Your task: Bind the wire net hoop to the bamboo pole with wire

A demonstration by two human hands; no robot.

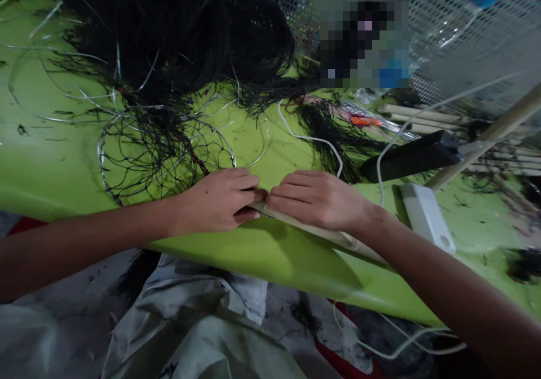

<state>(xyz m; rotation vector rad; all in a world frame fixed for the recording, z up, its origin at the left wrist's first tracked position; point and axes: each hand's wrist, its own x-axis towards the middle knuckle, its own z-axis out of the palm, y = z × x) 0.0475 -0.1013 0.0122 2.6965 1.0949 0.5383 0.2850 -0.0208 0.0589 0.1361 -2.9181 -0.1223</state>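
At the front edge of the green table, my left hand (228,198) is closed around the end of a pale wooden stick (313,229). My right hand (319,198) almost touches it, its fingers closed and pinched at the same spot on the stick. The stick runs under my right hand towards the lower right. Between my fingertips a short bit of thin wire (268,215) pokes out. A wire hoop with black netting (164,153) lies just left of my hands; whether it joins the stick is hidden behind my left hand.
A large heap of black netting (181,35) covers the back left, with loose clear strands around it. A black oblong object (414,156), a white device (426,215) and a white cable (315,136) lie right. More sticks (422,117) and a perforated panel (477,40) are behind.
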